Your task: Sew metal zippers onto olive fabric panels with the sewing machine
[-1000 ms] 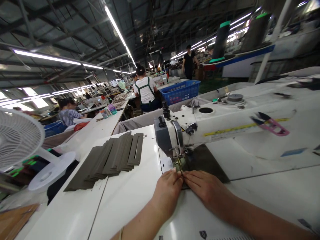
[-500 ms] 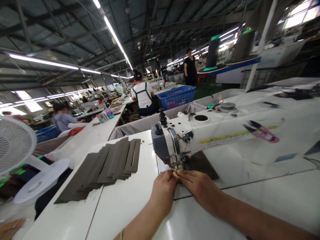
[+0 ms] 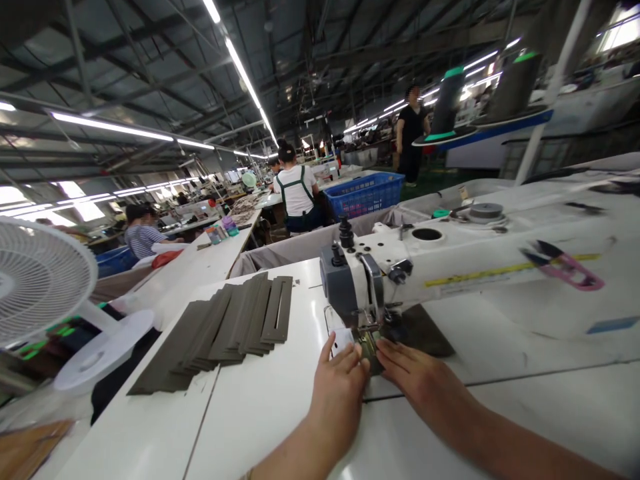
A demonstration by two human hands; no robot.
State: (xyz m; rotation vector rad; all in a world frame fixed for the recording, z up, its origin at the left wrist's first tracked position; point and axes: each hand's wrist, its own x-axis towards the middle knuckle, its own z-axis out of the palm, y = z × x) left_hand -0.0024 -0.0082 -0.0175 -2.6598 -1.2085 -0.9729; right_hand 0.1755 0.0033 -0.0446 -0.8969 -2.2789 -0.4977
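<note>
A white sewing machine [image 3: 450,260] stands before me, its grey head above my hands. A dark grey-green fabric panel [image 3: 429,330] lies flat under the head, reaching out to the right. Close to the presser foot [image 3: 371,325], my left hand [image 3: 341,393] presses on the near end of the work with bent fingers, one finger raised apart by a small white piece [image 3: 343,337]. My right hand [image 3: 425,381] is closed, its fingers together on the panel's near edge. The fingertips of both hands nearly meet, and what lies right beneath them is partly hidden.
A fanned stack of dark panels [image 3: 225,327] lies left on the white table [image 3: 255,400]. Pink-handled thread snips [image 3: 570,267] rest on the machine arm. A white fan [image 3: 45,280] stands at left. Beyond are a blue crate [image 3: 363,197], thread cones [image 3: 447,107] and several people.
The view has swung slightly left, so everything sits further right. My left hand's fingers have loosened and one has lifted apart. My right hand stays by the presser foot.
</note>
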